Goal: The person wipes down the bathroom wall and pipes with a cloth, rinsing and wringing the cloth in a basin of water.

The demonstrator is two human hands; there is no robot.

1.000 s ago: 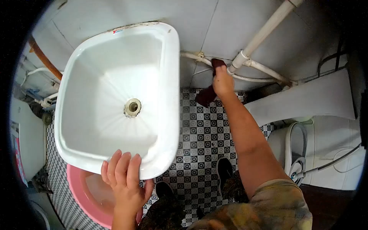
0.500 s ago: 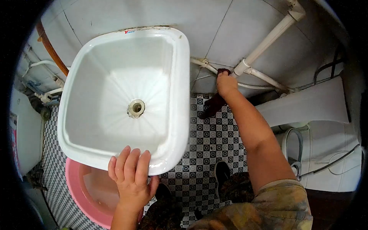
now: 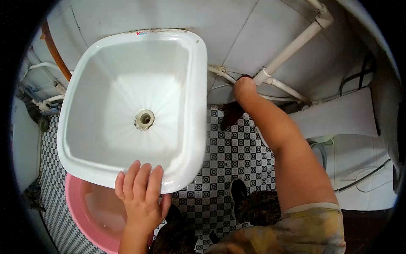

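A white washbasin (image 3: 198, 122) fills the left and middle of the view, with a drain hole in its floor. My left hand (image 3: 141, 199) grips its front rim, the fingers lying over the edge and the thumb below. Beyond the basin's right side, my right hand (image 3: 245, 89) is closed around a dark red cloth (image 3: 231, 116) against the thin white pipe (image 3: 228, 77) along the wall. Part of the cloth hangs down below the hand. Its upper part is mostly covered by my fingers.
Under the basin stands a pink tub (image 3: 78, 211) holding cloudy water. A thick white pipe (image 3: 292, 48) slopes down the tiled wall at right. Patterned tiles cover the floor (image 3: 220, 156), where my shoe (image 3: 239, 197) shows. A brown hose (image 3: 55, 53) hangs at left.
The view has shifted slightly, so the basin sits a little further left. My right hand has turned a bit and stays at the pipe with the cloth. My left hand keeps its place on the rim.
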